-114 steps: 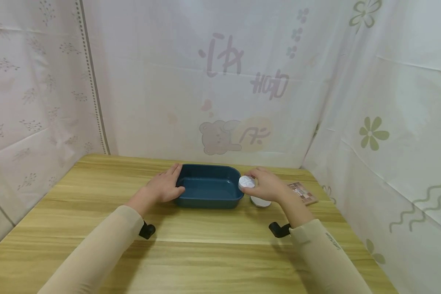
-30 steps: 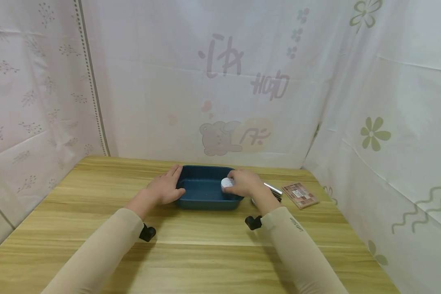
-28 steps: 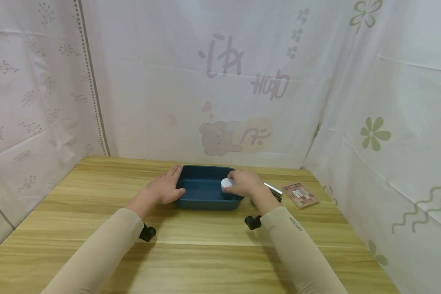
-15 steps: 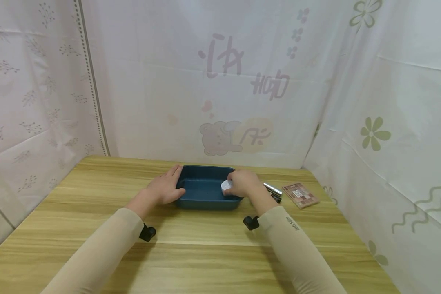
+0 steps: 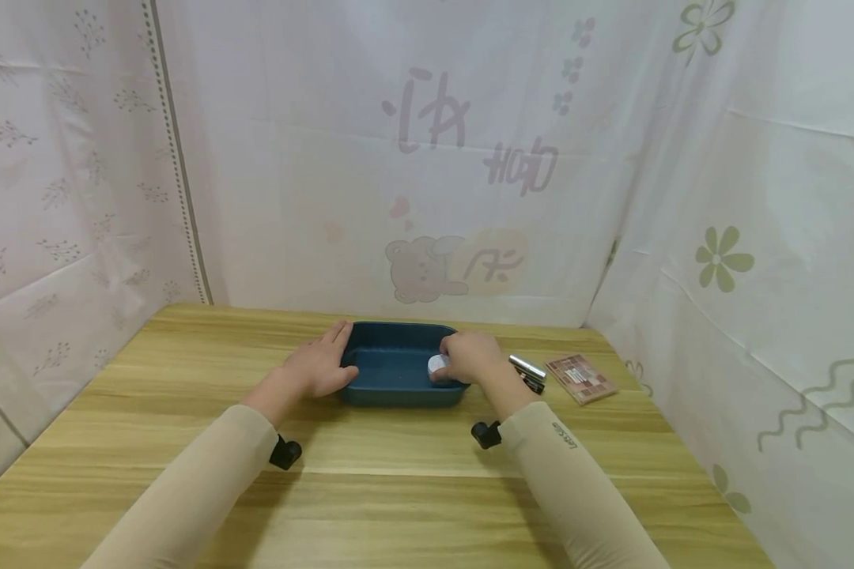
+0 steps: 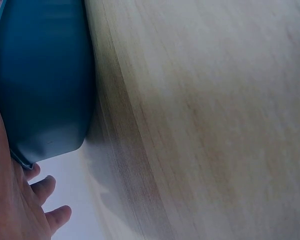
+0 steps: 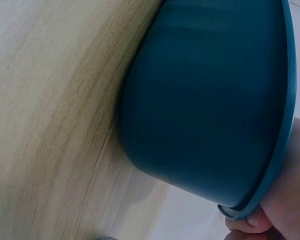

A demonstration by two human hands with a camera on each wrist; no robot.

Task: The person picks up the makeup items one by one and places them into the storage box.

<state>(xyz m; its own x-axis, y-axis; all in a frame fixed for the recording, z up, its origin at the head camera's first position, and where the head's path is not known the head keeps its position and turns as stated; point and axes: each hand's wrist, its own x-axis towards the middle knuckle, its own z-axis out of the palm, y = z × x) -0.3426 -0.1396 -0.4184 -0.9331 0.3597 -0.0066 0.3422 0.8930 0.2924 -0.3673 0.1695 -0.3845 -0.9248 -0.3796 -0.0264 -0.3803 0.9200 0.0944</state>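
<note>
- Head view: from above, looking forward and down across the bench (image 5: 384,514), farthest back, reaching the blue tray (image 5: 398,397) and the curtain (image 5: 292,182) behind.
- Left wrist view: low, close, turned sideways, facing the blue tray's outer wall.
- Right wrist view: equally close, turned the opposite way.
- Both wrist views share blue tray and bench.

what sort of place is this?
Probably a small curtained-off booth for recording tabletop work, though the wider room is out of view. Printed curtains hang behind and on both sides, a wood-grain table fills the space between them, and a black gadget sits at each wrist.
</note>
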